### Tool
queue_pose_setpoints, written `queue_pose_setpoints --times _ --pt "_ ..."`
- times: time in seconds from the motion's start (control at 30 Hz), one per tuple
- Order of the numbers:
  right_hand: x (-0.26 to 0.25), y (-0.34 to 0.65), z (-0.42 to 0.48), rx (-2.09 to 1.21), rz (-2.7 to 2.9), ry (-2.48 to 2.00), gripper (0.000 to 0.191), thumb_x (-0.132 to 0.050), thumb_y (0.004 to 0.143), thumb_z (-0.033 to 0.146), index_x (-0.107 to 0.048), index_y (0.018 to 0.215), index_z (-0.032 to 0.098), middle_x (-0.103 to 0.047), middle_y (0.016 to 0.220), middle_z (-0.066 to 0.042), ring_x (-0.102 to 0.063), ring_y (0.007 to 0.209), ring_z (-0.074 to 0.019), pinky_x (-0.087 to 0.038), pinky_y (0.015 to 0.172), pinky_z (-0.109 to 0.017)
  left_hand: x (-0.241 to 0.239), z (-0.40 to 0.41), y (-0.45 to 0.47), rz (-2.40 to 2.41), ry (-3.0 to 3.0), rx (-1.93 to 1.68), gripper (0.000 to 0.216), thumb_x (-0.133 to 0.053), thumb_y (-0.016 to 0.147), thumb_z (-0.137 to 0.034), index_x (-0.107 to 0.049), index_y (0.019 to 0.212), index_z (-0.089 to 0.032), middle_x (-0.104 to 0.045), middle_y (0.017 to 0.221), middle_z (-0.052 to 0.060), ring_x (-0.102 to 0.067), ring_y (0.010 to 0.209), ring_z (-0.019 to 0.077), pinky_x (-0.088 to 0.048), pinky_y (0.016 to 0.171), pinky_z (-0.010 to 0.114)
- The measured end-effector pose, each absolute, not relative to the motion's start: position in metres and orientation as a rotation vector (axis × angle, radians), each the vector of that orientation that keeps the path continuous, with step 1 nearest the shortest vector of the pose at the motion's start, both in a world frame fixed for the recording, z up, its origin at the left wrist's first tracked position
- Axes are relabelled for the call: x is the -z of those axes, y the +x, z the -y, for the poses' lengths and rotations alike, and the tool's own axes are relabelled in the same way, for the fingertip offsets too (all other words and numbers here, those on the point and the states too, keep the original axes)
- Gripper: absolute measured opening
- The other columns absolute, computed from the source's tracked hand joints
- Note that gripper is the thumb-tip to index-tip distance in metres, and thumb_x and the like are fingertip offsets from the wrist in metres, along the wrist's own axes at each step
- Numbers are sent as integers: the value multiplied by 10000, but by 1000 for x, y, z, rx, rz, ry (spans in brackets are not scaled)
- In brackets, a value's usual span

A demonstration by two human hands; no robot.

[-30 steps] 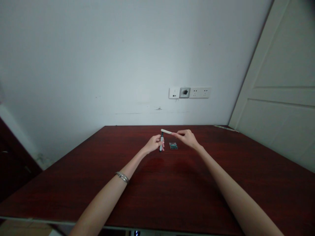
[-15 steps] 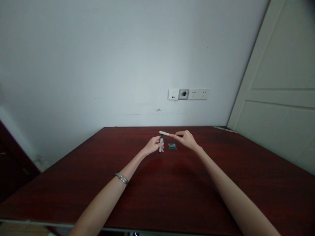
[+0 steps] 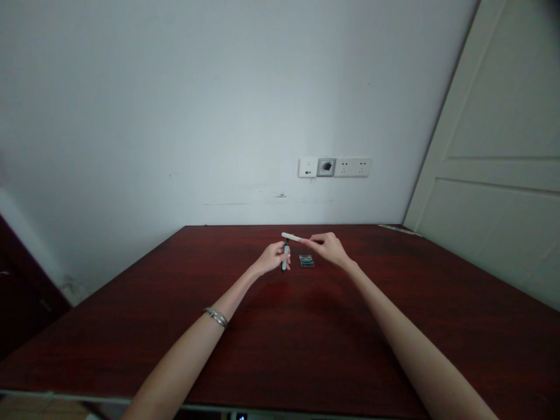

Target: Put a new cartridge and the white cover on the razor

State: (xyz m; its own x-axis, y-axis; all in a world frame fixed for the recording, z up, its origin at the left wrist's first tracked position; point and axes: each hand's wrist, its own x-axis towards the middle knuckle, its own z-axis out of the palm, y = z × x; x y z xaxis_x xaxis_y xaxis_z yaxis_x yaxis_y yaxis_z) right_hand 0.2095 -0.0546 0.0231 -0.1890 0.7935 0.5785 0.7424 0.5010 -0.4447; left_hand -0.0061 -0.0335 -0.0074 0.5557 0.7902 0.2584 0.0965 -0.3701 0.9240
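Note:
My left hand (image 3: pixel 272 257) is closed round a slim pen-like stick (image 3: pixel 285 258), held almost upright above the dark red table (image 3: pixel 306 326). My right hand (image 3: pixel 329 247) pinches a short white cap-like piece (image 3: pixel 290 237) that points left, its end just over the top of the stick. A small dark green packet (image 3: pixel 307 261) lies flat on the table between the two hands, right of the stick. A silver bracelet (image 3: pixel 217 316) sits on my left wrist.
A white wall rises behind the table, with a row of sockets (image 3: pixel 334 167) above its far edge. A white door (image 3: pixel 503 157) stands at the right. Dark furniture (image 3: pixel 21 291) shows at the left edge.
Both hands have kept their hold and shifted only slightly left in view; the white piece stays over the top of the stick.

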Motion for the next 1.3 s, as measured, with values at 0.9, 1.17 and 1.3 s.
queue_pose_setpoints --times 0.9,1.17,1.3 --pt "-15 239 44 -148 1890 -1247 578 -431 757 625 -672 587 128 -559 519 -22 -471 541 -125 -315 520 -226 4 33 -10 -729 1800 -932 126 -544 756 -221 -464 804 -137 -582 623 3 -609 500 121 -456 480 205" --pt "-29 228 52 -749 1892 -1143 625 -538 744 537 -564 1185 95 -484 485 25 -383 429 -83 -282 440 -217 5 26 -13 -716 1834 -1058 212 -528 760 -158 -471 963 -140 -621 713 25 -631 657 126 -456 599 222" --pt "-38 227 58 -838 1931 -1024 608 -522 777 488 -483 1280 149 -479 515 37 -371 448 -71 -271 440 -204 10 20 -15 -712 1880 -1090 181 -526 741 -105 -496 916 -140 -629 751 31 -619 734 120 -439 673 225"
